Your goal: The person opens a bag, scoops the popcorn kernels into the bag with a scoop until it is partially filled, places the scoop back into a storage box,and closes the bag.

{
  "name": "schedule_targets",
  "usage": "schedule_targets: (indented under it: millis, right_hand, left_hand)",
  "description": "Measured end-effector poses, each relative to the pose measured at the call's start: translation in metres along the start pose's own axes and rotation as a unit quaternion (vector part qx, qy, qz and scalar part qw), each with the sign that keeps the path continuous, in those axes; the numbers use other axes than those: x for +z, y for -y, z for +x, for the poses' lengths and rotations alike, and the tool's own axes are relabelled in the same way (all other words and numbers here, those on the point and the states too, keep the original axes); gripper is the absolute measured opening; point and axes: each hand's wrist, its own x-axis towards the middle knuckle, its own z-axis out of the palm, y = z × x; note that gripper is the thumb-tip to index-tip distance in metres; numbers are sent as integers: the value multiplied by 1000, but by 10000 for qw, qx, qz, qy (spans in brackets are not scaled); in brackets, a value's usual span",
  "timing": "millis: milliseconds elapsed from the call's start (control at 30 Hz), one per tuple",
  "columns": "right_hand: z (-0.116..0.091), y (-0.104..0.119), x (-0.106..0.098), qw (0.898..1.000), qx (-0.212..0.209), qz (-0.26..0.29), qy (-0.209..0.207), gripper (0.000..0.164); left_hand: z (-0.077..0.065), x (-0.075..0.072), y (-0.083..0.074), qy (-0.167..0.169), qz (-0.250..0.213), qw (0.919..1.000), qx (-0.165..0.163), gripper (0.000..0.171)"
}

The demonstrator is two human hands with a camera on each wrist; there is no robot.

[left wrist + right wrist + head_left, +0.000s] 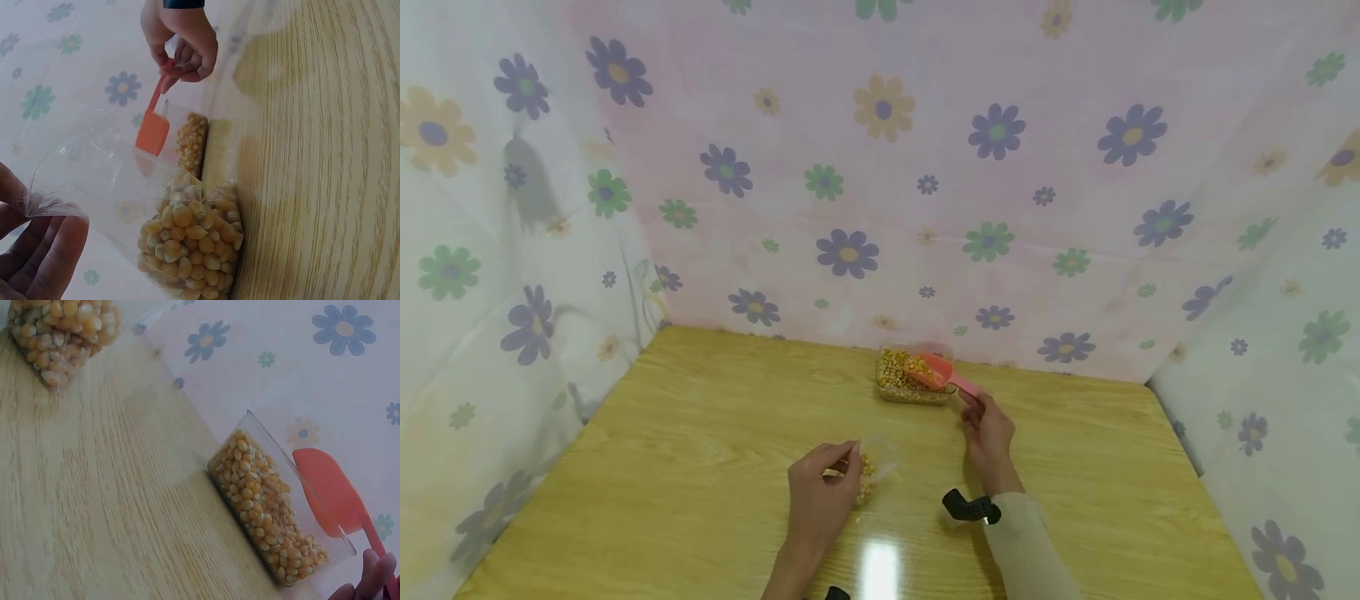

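My left hand [825, 492] pinches the top edge of a clear plastic bag [94, 162]. Corn kernels [190, 244] fill the bag's lower part, which sits on the table. Further off, my right hand [988, 433] grips the handle of a red scoop [936, 371]. The scoop's blade overlaps the far side of a clear rectangular container [300, 481] in the right wrist view, tilted over its rim. Inside that container lie more corn kernels [256, 512]. From the left wrist, the scoop [153, 131] shows above the kernels with its handle between thumb and fingers.
The wood-grain table [700, 433] carries the container near its back edge, close to a flower-printed cloth [880, 167] that hangs behind and at both sides. A black wrist camera mount [970, 507] sticks out at the right wrist.
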Motion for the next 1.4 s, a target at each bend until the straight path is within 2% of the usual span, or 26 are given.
schedule_targets:
  millis: [133,300,567,867,1133,1267,1400]
  right_hand:
    - [-4,-2,0,9997,156,66,174,24]
    - [-6,-1,1,9999,64,-69,122,23]
    - [-7,0,6,9997,-111,-122,161,25]
    - [-15,5,4,9995,-63,-169,250,23]
    - [-19,11,2,9981,145,429,415,24]
    - [-19,14,4,9976,174,519,431,26]
    - [-22,17,5,9972,138,549,487,30]
  left_hand:
    - [-3,-2,0,-58,-35,9999,-117,13]
    - [-4,-3,-2,-65,-98,9996,-243,12]
    - [-3,-3,-5,-271,-213,9992,-183,14]
    - [-4,-4,-6,-322,-332,9987,-200,16]
    - [-4,-3,-3,-325,-243,9990,-196,11]
    - [-3,-3,-3,-308,-211,9992,-104,11]
    - [-4,-3,-5,-259,-227,9992,-194,12]
